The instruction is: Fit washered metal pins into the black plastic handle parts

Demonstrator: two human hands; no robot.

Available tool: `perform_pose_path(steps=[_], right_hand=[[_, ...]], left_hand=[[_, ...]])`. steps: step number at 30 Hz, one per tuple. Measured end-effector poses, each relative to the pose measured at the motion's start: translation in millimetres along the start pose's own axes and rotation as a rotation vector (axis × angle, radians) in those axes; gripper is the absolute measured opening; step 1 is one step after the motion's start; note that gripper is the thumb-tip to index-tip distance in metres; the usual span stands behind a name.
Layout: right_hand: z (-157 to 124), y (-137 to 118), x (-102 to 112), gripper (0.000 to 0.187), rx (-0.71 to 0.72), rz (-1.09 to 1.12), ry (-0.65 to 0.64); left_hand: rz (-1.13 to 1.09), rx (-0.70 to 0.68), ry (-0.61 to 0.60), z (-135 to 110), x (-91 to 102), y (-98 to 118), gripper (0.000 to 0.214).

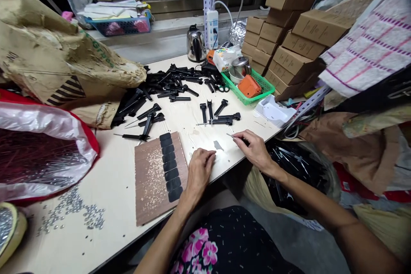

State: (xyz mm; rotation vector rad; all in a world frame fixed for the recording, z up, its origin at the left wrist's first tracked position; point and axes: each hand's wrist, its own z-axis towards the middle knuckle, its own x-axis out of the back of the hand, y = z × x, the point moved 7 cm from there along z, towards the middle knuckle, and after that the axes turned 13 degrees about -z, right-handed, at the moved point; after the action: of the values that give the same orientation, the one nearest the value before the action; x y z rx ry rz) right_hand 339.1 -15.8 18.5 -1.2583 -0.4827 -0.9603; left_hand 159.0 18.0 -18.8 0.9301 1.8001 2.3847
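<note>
presently, the right hand [255,149] pinches a slim metal rod [230,135] right of the frame's centre, seemingly a fine-handling step; the left hand [199,168], apart, curls on the counter [112,180], its grip unclear. next likely calls for steadiness.

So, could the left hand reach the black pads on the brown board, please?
Probably yes: the left hand is close beside the brown board, with nothing visible between it and the black pads.
</note>
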Motion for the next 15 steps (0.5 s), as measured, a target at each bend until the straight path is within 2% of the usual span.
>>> perform_pose_path(steps=[4,15], right_hand=[[-8,7,4,0.017,-0.013,-0.002,0.02],[-20,22,13,0.019,-0.069,0.013,0.036]], left_hand=[[0.121,-0.145,-0.166,-2,-29.3,8,0.024],[0.439,-0.179,-0.289,11,-62.4,9,0.022]])
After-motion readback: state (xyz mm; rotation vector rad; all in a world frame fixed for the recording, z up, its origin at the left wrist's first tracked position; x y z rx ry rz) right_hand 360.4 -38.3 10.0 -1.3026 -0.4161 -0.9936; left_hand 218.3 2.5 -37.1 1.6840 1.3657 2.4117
